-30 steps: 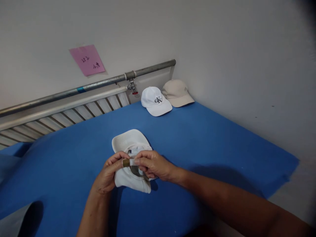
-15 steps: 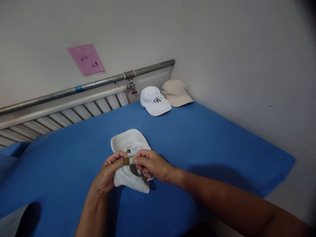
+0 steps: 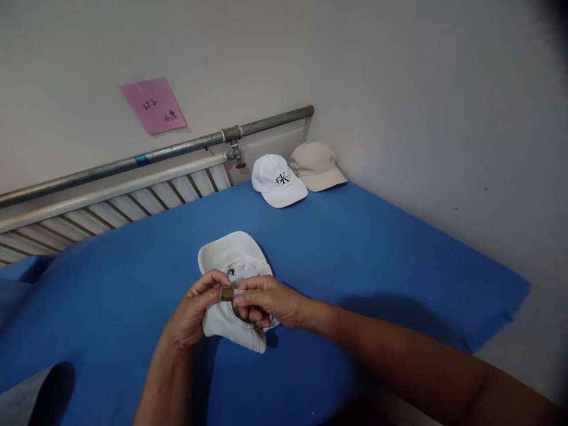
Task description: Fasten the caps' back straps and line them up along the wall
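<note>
An upturned white baseball cap (image 3: 235, 327) lies on the blue-covered table, its brim pointing away and its inside facing up. Across its back opening runs the adjusting strap, with a brass-coloured buckle (image 3: 226, 294). My left hand (image 3: 194, 310) pinches the strap at the buckle's left side between thumb and fingers. Just right of the buckle, my right hand (image 3: 270, 302) grips the strap's other part, thumb on top and fingers curled beneath. Those fingers hide part of the opening and the strap's end.
A white cap with black letters (image 3: 279, 181) and a beige cap (image 3: 318, 166) sit at the table's (image 3: 377, 248) back corner by the wall. Behind the table run a radiator (image 3: 133, 207) and a metal pipe (image 3: 186, 145). A pink paper (image 3: 153, 106) hangs above.
My right hand has shifted slightly left along the strap, closer to the buckle, covering most of the white strip that showed beside it. My left hand stays nearly in place.
</note>
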### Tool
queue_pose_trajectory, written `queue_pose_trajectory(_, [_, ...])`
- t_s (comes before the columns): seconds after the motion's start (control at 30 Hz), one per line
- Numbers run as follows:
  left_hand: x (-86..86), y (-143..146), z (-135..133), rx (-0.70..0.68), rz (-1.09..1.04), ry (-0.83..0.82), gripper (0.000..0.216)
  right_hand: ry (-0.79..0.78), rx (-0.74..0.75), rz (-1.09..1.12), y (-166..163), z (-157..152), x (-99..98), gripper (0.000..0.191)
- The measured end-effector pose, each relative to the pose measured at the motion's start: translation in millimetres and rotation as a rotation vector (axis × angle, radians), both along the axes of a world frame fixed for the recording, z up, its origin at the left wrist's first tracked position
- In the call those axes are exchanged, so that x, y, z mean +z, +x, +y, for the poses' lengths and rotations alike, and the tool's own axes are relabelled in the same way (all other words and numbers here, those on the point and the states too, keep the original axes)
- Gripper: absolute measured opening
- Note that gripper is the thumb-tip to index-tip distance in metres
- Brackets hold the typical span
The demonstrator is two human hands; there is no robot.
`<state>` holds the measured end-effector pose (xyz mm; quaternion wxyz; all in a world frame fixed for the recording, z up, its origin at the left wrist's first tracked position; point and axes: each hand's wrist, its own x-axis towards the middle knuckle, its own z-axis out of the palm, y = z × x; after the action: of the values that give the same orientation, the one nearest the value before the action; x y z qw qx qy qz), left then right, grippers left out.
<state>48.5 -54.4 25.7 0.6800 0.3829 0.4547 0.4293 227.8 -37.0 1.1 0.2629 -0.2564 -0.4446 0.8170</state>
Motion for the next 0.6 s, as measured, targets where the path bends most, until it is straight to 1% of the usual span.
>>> queue_pose_trajectory(0.13, [-1.4, 0.0, -1.8, 0.004, 0.022, 0.051, 0.023, -0.018, 0.042, 0.006, 0.5, 1.9, -3.5, 0.018])
queue_pose_trajectory(0.23, [-2.8, -0.2, -3.2, 0.013, 0.024, 0.104, 0.017, -0.066, 0.018, 0.047, 0.0, 1.4, -4.2, 0.017])
queue_pose_trajectory(0.37, [-4.5, -0.5, -2.1, -0.025, -0.007, 0.105, 0.012, -0.099, 0.037, 0.081, -1.3, -1.0, -2.4, 0.018])
queue_pose_trajectory(0.5, [-4.3, 0.2, -0.2, -0.002, -0.026, 0.12, 0.016, -0.115, 0.029, 0.087, -1.8, -1.8, -0.2, 0.018])
queue_pose_trajectory(0.6, [-2.4, 0.8, -1.4, 0.046, 0.021, 0.143, 0.02, -0.148, -0.005, 0.089, -1.6, -0.7, -0.7, 0.018])
